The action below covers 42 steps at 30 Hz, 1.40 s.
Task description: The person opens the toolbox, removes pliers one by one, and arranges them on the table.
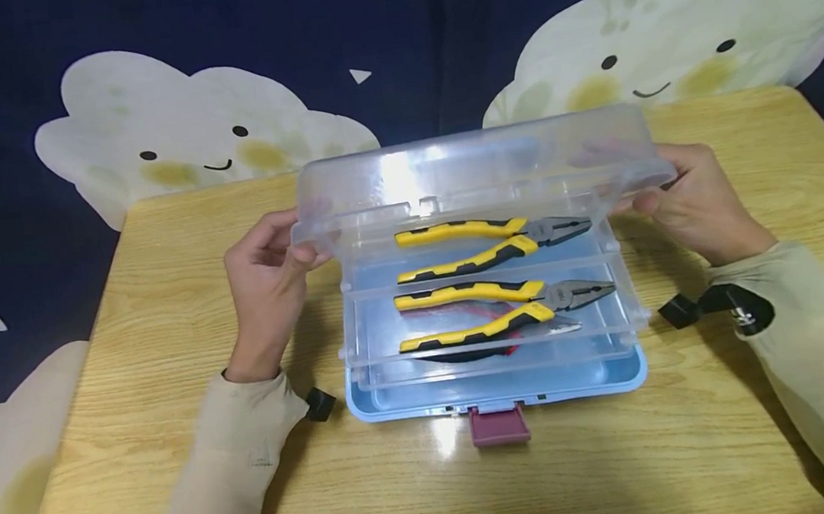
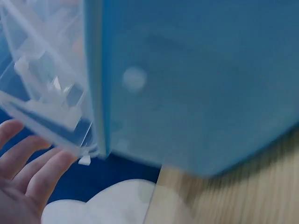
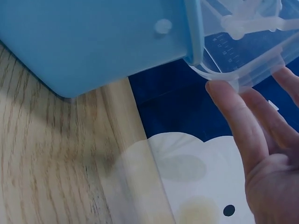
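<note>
Your left hand (image 1: 265, 293) grips the left end of one translucent lid (image 1: 478, 166), fingers partly hidden; centrally, one blue toolbox (image 1: 406, 411) holds two yellow-and-black pliers (image 1: 507, 227) and one hard-to-make-out red-and-black tool (image 1: 514, 349); your right hand (image 1: 711, 204) grips the lid's right end.

No words or brand could be read with certainty. In the right wrist view, a column of tiny numbers beside ruler-like ticks stood on the box's clear plastic (image 3: 228, 50) (too small to make out safely). In the head view, small marks stood near the pivots of the upper pliers (image 1: 520, 244) and the lower pliers (image 1: 536, 310), illegible both. Faint dark print showed on the left sleeve (image 1: 213, 487), blurred, and a small white mark stood on the dark patch (image 1: 753, 309) at the right cuff.
</note>
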Motion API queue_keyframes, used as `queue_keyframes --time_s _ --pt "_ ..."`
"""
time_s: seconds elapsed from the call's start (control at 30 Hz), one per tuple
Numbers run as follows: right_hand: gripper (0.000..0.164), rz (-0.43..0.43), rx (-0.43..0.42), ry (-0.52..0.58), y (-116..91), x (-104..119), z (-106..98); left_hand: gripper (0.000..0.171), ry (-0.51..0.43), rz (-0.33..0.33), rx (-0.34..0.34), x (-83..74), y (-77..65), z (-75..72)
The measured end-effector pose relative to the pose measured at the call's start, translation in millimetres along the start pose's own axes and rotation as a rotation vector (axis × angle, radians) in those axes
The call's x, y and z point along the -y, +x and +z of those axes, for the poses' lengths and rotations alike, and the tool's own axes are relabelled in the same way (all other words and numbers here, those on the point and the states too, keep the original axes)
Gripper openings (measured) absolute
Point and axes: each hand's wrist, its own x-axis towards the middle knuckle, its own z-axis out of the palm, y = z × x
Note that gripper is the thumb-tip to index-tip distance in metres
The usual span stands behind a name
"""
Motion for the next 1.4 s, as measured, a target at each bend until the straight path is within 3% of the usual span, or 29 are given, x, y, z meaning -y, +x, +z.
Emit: queue_keyframes --time_s 0.2,0.4,0.5,0.7,0.9,1.13,1.4 --pt "0.059 -0.040 0.011 0.052 -1.8 1.0 -2.9 0.063 0.016 0.019 -0.053 -4.5 -3.4 7.6" --pt "0.070 -0.020 -0.010 0.057 -2.1 -0.8 -2.3 0.060 -0.001 0.002 -0.031 -5.1 -3.2 8.0" --pt "0.068 -0.032 0.010 0.067 -2.3 -0.8 -2.3 0.060 -0.004 -0.006 -0.014 -3.7 -2.6 6.2" --pt "0.063 -0.027 0.031 0.101 -2.0 0.1 -0.1 0.055 -0.054 -0.035 0.075 -0.9 -1.2 -2.9" --pt "0.060 -0.009 0.014 0.110 -2.6 1.2 2.8 0.029 -0.089 -0.070 0.178 -1.5 -0.2 -11.8" --pt "0.043 0.021 0.055 0.067 -2.2 2.2 3.4 0.035 -0.045 -0.137 0.143 5.7 1.3 -11.3" --pt "0.051 0.056 0.080 0.030 -1.6 0.8 2.9 0.023 -0.017 -0.155 0.138 13.1 -0.8 -10.7"
